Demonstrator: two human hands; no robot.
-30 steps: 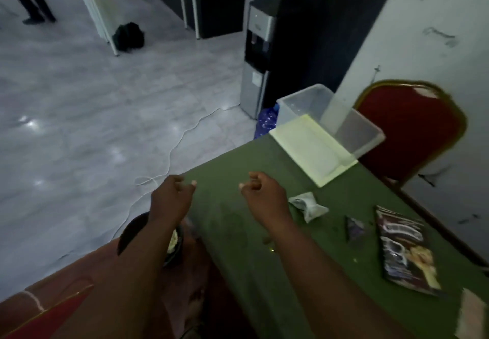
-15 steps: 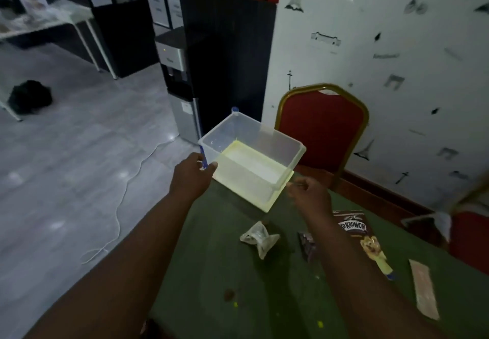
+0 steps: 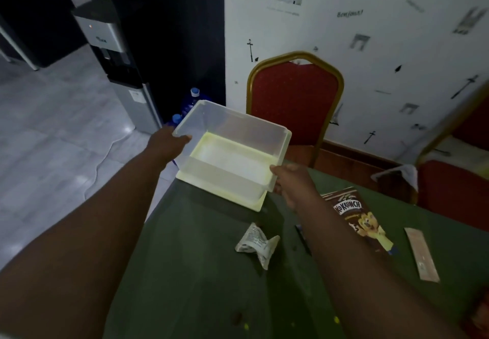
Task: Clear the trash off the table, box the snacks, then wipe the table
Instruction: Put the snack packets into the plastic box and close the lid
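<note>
Fingers (image 3: 185, 138) of left hand (image 3: 169, 144), right hand (image 3: 292, 182) clamped box (image 3: 232, 124) rim at table's (image 3: 198, 280) far corner; wrapper (image 3: 255, 242), snack bag (image 3: 363, 219) lay unboxed; wiping undone.

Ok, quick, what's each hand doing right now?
Left hand: grips the clear box at its left corner rim.
Right hand: grips the same box at its near right corner.

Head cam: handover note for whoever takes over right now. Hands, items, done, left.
Left hand grips the left rim of the clear box; right hand grips its near right corner.
The box is empty and sits over a yellow lid at the far corner of the table.
On the table: crumpled wrapper, cereal pack, pink sachet, crumbs.
Done: nothing boxed or binned.
Left: bin the wrapper, box the snacks, wipe. No cloth in view.
</note>
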